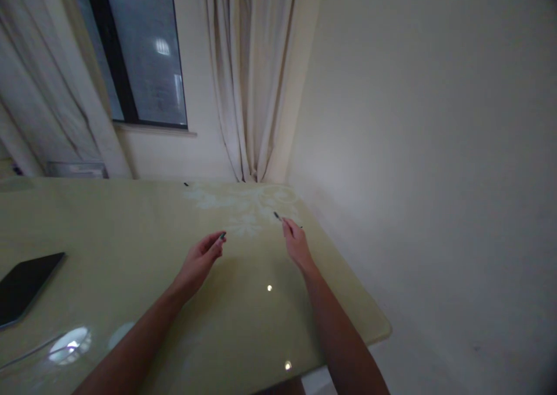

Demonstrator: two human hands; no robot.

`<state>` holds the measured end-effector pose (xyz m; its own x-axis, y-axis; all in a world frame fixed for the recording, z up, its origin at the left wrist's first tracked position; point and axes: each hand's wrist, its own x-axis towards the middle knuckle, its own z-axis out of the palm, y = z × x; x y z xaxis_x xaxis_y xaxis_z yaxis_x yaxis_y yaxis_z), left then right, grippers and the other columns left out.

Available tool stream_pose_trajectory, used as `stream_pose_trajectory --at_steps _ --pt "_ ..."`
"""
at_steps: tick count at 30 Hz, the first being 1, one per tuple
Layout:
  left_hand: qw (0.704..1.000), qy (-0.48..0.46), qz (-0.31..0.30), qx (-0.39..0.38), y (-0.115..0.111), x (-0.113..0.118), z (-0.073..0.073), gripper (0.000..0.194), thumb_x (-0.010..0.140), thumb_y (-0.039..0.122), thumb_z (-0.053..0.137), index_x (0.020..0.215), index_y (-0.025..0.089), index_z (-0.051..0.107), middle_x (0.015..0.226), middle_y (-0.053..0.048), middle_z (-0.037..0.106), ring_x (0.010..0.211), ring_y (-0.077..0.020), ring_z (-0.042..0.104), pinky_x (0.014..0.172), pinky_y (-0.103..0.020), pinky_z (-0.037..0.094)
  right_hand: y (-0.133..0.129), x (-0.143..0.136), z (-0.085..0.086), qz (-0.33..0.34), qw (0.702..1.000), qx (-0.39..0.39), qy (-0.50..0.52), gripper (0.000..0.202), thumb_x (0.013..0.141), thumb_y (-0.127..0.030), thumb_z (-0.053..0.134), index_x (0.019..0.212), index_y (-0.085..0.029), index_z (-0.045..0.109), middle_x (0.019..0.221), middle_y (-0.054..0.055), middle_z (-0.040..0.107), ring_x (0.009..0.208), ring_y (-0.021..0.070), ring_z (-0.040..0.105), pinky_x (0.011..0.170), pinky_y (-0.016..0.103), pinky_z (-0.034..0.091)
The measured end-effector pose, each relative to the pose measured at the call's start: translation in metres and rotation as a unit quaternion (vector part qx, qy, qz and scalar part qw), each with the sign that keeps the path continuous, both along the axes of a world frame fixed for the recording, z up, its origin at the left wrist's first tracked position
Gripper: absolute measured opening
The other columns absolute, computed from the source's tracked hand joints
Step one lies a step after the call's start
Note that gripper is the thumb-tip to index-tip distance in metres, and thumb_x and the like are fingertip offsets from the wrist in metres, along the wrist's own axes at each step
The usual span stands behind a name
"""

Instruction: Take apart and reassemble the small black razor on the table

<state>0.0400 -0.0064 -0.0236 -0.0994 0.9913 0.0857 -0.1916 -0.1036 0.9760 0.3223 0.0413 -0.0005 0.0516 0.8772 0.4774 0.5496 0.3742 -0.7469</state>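
My left hand [205,257] is above the middle of the table, closed in a pinch on a small dark piece [223,235] at its fingertips. The piece is too small to tell its kind; it looks like a cap. To the right, my right hand [296,241] is closed around a slim pen [277,216]. The pen's dark end points up and left, away from the fingers, and a thin dark tip shows on the other side of the hand. The two hands are apart, with bare tabletop between them.
The glossy, pale yellow-green table [243,331] has a white floral pattern near its far right corner. A black tablet-like slab [28,285] lies at left, near a thin cable [30,353]. A small dark object [185,184] rests at the far edge. A wall [413,169] borders the right side.
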Motion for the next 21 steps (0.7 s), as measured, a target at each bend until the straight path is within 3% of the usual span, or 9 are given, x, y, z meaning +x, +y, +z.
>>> stream_pose_trajectory --at_steps 3,4,7,10,13,16,18,21 --pt "0.990 -0.106 -0.039 -0.084 0.005 0.001 -0.005 0.034 0.071 0.022 0.075 0.104 0.015 0.071 0.091 -0.007 0.068 0.069 -0.0103 0.059 0.067 -0.023 0.051 0.011 0.044 0.002 -0.117 0.989 -0.090 -0.031 0.040 0.098 -0.022 0.037 0.109 -0.014 0.074 0.085 0.008 0.073 0.081 0.0212 0.066 0.075 0.028 0.047" --pt "0.991 -0.076 -0.057 -0.090 0.007 0.002 -0.005 0.029 0.073 0.022 0.070 0.101 0.014 0.070 0.086 -0.006 0.066 0.065 -0.0095 0.057 0.062 -0.022 0.049 0.013 0.056 0.001 -0.150 0.980 -0.119 -0.050 0.039 0.096 -0.019 0.038 0.110 -0.014 0.074 0.086 0.008 0.074 0.083 0.0214 0.067 0.075 0.028 0.047" --pt "0.985 0.127 -0.100 -0.057 0.017 0.015 -0.002 0.025 0.085 0.035 0.051 0.090 0.015 0.065 0.072 -0.001 0.054 0.053 -0.0090 0.044 0.049 -0.022 0.037 0.016 0.076 -0.003 -0.224 0.954 -0.167 -0.113 0.034 0.094 -0.018 0.046 0.111 -0.014 0.075 0.093 0.010 0.076 0.091 0.0226 0.069 0.078 0.027 0.046" --pt "0.961 0.242 -0.132 -0.027 0.033 0.050 0.002 0.028 0.088 0.040 0.047 0.082 0.017 0.061 0.067 0.001 0.050 0.054 -0.0118 0.044 0.050 -0.025 0.035 0.013 0.080 -0.007 -0.265 0.932 -0.184 -0.163 0.030 0.094 -0.020 0.051 0.103 -0.016 0.079 0.101 0.013 0.077 0.095 0.0231 0.070 0.077 0.026 0.046" --pt "0.931 0.326 -0.163 0.016 0.052 0.099 0.003 0.018 0.080 0.027 0.056 0.093 0.018 0.065 0.071 0.001 0.058 0.067 -0.0156 0.053 0.061 -0.027 0.040 0.009 0.076 -0.008 -0.283 0.918 -0.206 -0.185 0.028 0.091 -0.019 0.054 0.097 -0.017 0.081 0.103 0.014 0.077 0.095 0.0241 0.071 0.073 0.026 0.046" --pt "0.895 0.397 -0.197 0.060 0.072 0.145 0.002 0.031 0.073 0.014 0.058 0.103 0.018 0.066 0.068 0.002 0.059 0.071 -0.0177 0.056 0.070 -0.029 0.044 0.005 0.074 -0.006 -0.300 0.908 -0.228 -0.185 0.028 0.090 -0.019 0.055 0.097 -0.018 0.082 0.099 0.015 0.078 0.091 0.0247 0.073 0.071 0.027 0.047" --pt "0.873 0.432 -0.208 0.086 0.082 0.166 0.000 0.038 0.071 0.010 0.057 0.108 0.017 0.066 0.072 0.000 0.061 0.077 -0.0196 0.059 0.077 -0.032 0.046 0.005 0.073 -0.006 -0.305 0.905 -0.230 -0.187 0.027 0.091 -0.019 0.055 0.097 -0.018 0.082 0.099 0.015 0.078 0.091 0.0251 0.073 0.071 0.027 0.047" --pt "0.848 0.469 -0.217 0.114 0.091 0.179 -0.005 0.041 0.069 0.007 0.059 0.109 0.016 0.067 0.086 -0.005 0.067 0.090 -0.0227 0.062 0.087 -0.035 0.048 0.006 0.073 -0.009 -0.311 0.903 -0.223 -0.195 0.026 0.094 -0.020 0.056 0.100 -0.017 0.081 0.103 0.017 0.077 0.094 0.0258 0.073 0.073 0.028 0.048"
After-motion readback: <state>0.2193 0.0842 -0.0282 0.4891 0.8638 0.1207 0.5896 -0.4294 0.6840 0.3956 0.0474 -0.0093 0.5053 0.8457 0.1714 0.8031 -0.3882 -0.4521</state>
